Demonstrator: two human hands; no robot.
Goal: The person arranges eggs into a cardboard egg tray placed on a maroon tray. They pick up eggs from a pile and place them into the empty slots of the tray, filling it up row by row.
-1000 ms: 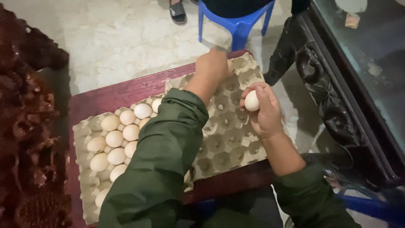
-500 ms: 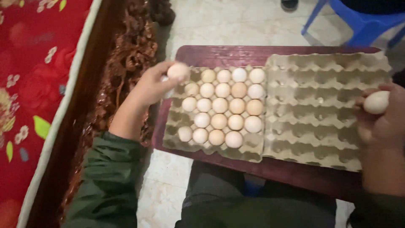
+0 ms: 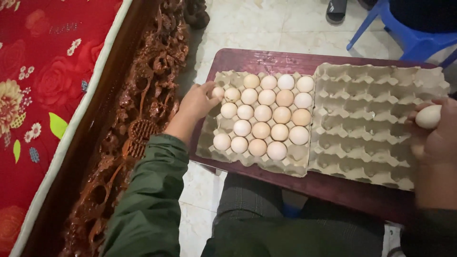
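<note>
Two grey pulp egg trays lie side by side on a dark red wooden board across my lap. The left tray holds several white and tan eggs. My left hand rests at that tray's left edge, fingertips on a white egg in a cup of its upper left part. The right tray has only bare cups. My right hand hovers at that tray's right edge, closed around a white egg.
The wooden board juts over a pale tiled floor. A carved dark wooden bed frame with a red flowered mattress stands at the left. A blue plastic chair and another person's sandalled foot are at the top right.
The view has swung from the right tray to the left. My left hand has carried a white egg down into a cup in the left tray's upper left. My right hand keeps its egg.
</note>
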